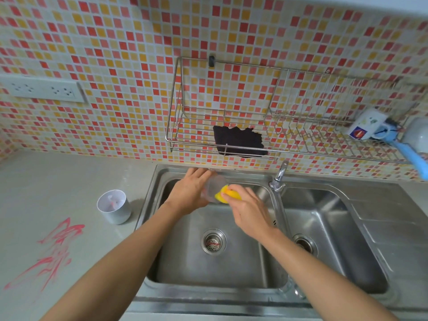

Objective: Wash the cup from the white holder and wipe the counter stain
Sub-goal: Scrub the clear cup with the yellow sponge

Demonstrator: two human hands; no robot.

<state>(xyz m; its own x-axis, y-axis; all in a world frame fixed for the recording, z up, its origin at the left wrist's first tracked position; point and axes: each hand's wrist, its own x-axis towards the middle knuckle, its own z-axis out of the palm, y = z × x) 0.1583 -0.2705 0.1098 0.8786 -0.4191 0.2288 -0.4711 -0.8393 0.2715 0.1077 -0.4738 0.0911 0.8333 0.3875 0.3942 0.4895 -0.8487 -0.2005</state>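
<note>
While left hand [188,193] grips clear cup [214,186], right hand [249,209] pinches soft yellow sponge [219,198].

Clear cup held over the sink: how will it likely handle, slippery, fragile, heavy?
Probably light: the cup looks thin and see-through, and the left hand holds it alone. Likely slippery, since the right hand presses a yellow sponge against it. Glass or plastic cannot be told, so possibly fragile.

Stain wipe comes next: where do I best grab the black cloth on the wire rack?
On the black cloth, probably pinch the lower edge hanging past the front rail of the wire rack, coming from the front and below; the rest lies behind wires.
</note>
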